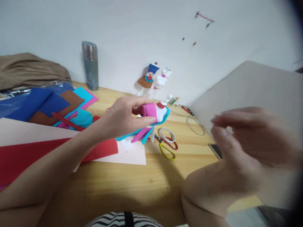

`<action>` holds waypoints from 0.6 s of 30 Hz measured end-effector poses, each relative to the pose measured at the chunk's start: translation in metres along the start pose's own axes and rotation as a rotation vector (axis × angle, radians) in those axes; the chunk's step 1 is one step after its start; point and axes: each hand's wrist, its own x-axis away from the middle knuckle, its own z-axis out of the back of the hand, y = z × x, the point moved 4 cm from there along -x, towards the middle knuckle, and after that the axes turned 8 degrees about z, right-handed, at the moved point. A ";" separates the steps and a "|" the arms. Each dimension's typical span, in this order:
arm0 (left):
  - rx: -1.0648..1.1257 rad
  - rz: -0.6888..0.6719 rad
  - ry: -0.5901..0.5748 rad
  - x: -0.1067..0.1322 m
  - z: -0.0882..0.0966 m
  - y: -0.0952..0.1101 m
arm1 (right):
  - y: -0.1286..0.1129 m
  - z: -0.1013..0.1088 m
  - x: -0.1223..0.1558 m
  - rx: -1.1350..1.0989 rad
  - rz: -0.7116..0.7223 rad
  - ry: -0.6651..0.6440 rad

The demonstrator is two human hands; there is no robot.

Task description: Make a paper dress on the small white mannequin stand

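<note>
My left hand (125, 115) is held above the wooden table (132, 186), its fingers and thumb pinched on a small felt piece (155, 113) of magenta, white, red and cyan, with magenta and cyan strips hanging below it. My right hand (239, 138) hovers to the right, blurred by motion, fingers stretched out side by side toward the left with nothing visible in them. Below the felt piece lie scissors (167, 148) with red and yellow handles and a roll of tape (167, 134).
Red, pink, blue, brown and cyan felt sheets (47, 107) cover the table's left. A metal flask (90, 65) stands at the back wall, small dressed figures (153, 80) right of it. A large grey board (255, 91) leans at right, beside a phone (216, 150) and a cable (195, 124).
</note>
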 end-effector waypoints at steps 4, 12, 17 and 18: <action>-0.021 0.024 -0.018 0.001 -0.001 0.001 | -0.005 0.011 0.002 -0.034 -0.151 0.329; -0.193 -0.076 0.275 0.014 0.016 0.026 | -0.001 0.003 0.008 -0.224 -0.371 0.023; -0.309 -0.208 0.514 0.045 0.026 0.060 | 0.001 -0.002 0.011 -0.347 -0.261 -0.224; -0.300 -0.178 0.419 0.047 0.022 0.062 | 0.000 -0.001 0.011 -0.354 -0.251 -0.223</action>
